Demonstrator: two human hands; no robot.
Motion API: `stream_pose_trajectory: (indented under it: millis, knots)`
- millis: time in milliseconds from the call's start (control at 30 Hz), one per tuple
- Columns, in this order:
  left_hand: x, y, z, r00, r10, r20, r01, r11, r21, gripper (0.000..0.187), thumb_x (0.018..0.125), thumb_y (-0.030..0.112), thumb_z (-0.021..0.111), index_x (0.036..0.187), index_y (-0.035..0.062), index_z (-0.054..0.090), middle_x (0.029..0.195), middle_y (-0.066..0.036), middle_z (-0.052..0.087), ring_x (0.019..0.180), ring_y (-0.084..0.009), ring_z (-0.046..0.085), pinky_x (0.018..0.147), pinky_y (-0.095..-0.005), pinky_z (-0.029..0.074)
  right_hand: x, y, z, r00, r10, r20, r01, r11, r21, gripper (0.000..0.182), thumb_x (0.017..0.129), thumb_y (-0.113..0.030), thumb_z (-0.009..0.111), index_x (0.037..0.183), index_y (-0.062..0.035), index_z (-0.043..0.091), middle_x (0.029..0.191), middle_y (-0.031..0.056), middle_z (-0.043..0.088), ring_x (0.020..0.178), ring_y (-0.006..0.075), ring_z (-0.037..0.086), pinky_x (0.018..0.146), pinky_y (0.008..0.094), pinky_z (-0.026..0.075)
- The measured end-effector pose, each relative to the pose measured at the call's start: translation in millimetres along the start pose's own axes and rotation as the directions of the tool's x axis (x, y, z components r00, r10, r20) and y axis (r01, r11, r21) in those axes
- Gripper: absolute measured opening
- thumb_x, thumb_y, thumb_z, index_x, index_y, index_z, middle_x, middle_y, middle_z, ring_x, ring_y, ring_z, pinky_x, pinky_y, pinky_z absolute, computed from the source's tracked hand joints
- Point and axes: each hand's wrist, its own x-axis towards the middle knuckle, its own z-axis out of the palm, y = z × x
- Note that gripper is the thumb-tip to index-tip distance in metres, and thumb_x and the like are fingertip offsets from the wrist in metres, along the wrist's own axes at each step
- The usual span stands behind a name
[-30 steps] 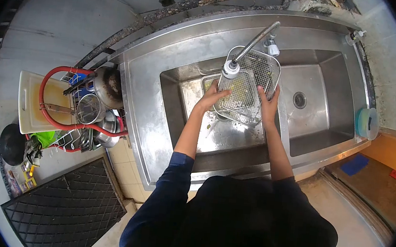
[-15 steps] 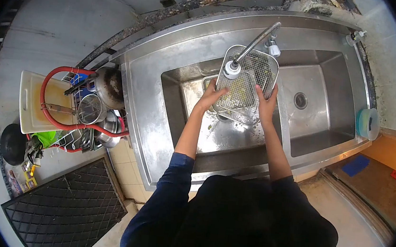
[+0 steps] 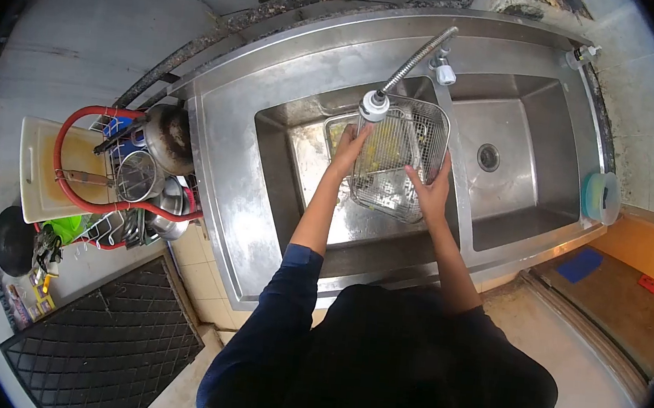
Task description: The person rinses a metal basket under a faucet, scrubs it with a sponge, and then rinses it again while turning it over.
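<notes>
A rectangular wire-mesh basket (image 3: pixel 432 129) is held tilted over the left sink basin (image 3: pixel 275 169), under the faucet. My left hand (image 3: pixel 348 152) grips its left side, close below the white spray head (image 3: pixel 374 106). On the right, my right hand (image 3: pixel 430 193) is closed round the basket's other side, thumb on the near side. Another mesh piece (image 3: pixel 336 128) shows at the left, partly hidden by my left hand and the basket. Small yellow-green bits show through the mesh.
The right basin (image 3: pixel 509 198) has a round drain. A flexible metal spout (image 3: pixel 420 59) arches over the basket. At the left, a red-rimmed rack (image 3: pixel 72 156) carries pots, a strainer and a cutting board. A clear round container (image 3: pixel 601 197) stands by the right edge.
The basket has come down and tilted differently, its far end lower beneath the spray head. My right hand has moved lower along its side. The whole view has shifted slightly.
</notes>
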Motion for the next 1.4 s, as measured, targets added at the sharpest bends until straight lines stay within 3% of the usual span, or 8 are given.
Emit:
stream_pose_trajectory:
  millis: [333, 433, 533, 667, 800, 1067, 1300, 1400]
  knots:
    - [-13.5, -3.9, 10.7, 0.987, -0.029, -0.159, 0.034, 0.999, 0.026, 0.097, 0.085, 0.053, 0.058, 0.143, -0.0111, 0.015, 0.143, -0.026, 0.033, 0.134, -0.0319, 0.033, 0.11, -0.034, 0.025, -6.7, 13.9, 3.6, 0.996, 0.08, -0.036, -0.083, 0.992, -0.09, 0.092, 0.075, -0.026, 0.08, 0.139, 0.0088, 0.024, 0.119, 0.021, 0.055, 0.104, 0.0223, 0.057, 0.09, 0.0312, 0.045]
    - [-12.1, 0.5, -12.8, 0.974, 0.079, 0.211, -0.057, 0.993, -0.108, 0.094, 0.079, 0.033, 0.066, 0.145, -0.0077, 0.013, 0.144, -0.026, 0.03, 0.134, -0.031, 0.032, 0.111, -0.0368, 0.024, -4.2, 15.7, 7.7, 0.961, 0.273, -0.051, -0.267, 0.958, 0.106, 0.091, 0.077, -0.027, 0.079, 0.14, 0.009, 0.024, 0.121, 0.0204, 0.055, 0.106, 0.0222, 0.056, 0.092, 0.0317, 0.044]
    - [-24.1, 31.2, -13.4, 0.987, -0.001, 0.161, 0.014, 0.997, -0.081, 0.078, 0.082, 0.024, 0.065, 0.143, -0.0031, 0.025, 0.136, -0.016, 0.044, 0.126, -0.0244, 0.042, 0.105, -0.0325, 0.032, -4.4, 25.7, 6.8, 0.969, 0.246, 0.003, -0.241, 0.944, 0.226, 0.09, 0.078, -0.027, 0.078, 0.14, 0.0093, 0.023, 0.121, 0.0194, 0.055, 0.107, 0.0211, 0.055, 0.092, 0.0314, 0.044]
    - [-36.0, 66.1, -8.4, 0.997, -0.081, 0.012, 0.082, 0.982, -0.169, 0.084, 0.08, 0.034, 0.07, 0.143, -0.0004, 0.027, 0.136, -0.016, 0.043, 0.127, -0.0269, 0.039, 0.104, -0.0399, 0.031, -5.9, 29.5, 2.0, 0.977, 0.198, 0.073, -0.202, 0.978, 0.051, 0.092, 0.077, -0.026, 0.079, 0.141, 0.0071, 0.023, 0.12, 0.02, 0.055, 0.108, 0.0207, 0.055, 0.092, 0.0312, 0.044]
    - [-9.0, 48.9, -20.9, 0.983, 0.177, 0.041, -0.179, 0.982, 0.067, 0.085, 0.075, 0.039, 0.076, 0.142, 0.0081, 0.035, 0.139, -0.017, 0.04, 0.126, -0.0268, 0.04, 0.104, -0.0357, 0.032, -7.2, 26.3, 9.5, 0.984, 0.125, 0.131, -0.139, 0.985, 0.104, 0.094, 0.074, -0.03, 0.081, 0.141, 0.0048, 0.025, 0.12, 0.0203, 0.056, 0.105, 0.0223, 0.057, 0.09, 0.0324, 0.046]
    - [16.6, 60.5, -33.5, 0.988, 0.143, 0.054, -0.152, 0.964, 0.217, 0.083, 0.068, 0.031, 0.081, 0.136, 0.008, 0.039, 0.134, -0.018, 0.043, 0.122, -0.0279, 0.044, 0.099, -0.0361, 0.039, 8.5, -4.1, 27.7, 0.975, 0.114, 0.193, -0.103, 0.992, -0.066, 0.094, 0.075, -0.027, 0.08, 0.14, 0.0092, 0.022, 0.128, 0.0236, 0.051, 0.114, 0.0253, 0.055, 0.097, 0.0341, 0.043]
    - [42.4, 41.0, -44.2, 0.976, 0.207, 0.063, -0.214, 0.884, 0.415, 0.081, 0.069, 0.032, 0.081, 0.136, 0.0087, 0.042, 0.136, -0.021, 0.042, 0.125, -0.0309, 0.043, 0.101, -0.0388, 0.039, 13.6, -7.0, 33.3, 0.986, -0.006, 0.165, 0.06, 0.943, -0.328, 0.094, 0.069, -0.037, 0.082, 0.137, 0.0012, 0.031, 0.111, 0.0229, 0.059, 0.096, 0.0309, 0.062, 0.084, 0.0363, 0.049]
    - [33.0, 47.8, -46.6, 0.91, 0.372, 0.184, -0.413, 0.767, 0.492, 0.067, 0.072, 0.031, 0.078, 0.13, 0.009, 0.051, 0.138, -0.018, 0.041, 0.127, -0.0299, 0.042, 0.104, -0.0399, 0.036, 14.3, -1.9, 32.1, 0.983, -0.041, 0.18, 0.111, 0.911, -0.397, 0.095, 0.066, -0.041, 0.083, 0.137, -0.0011, 0.033, 0.103, 0.021, 0.061, 0.088, 0.0312, 0.062, 0.078, 0.0374, 0.05]
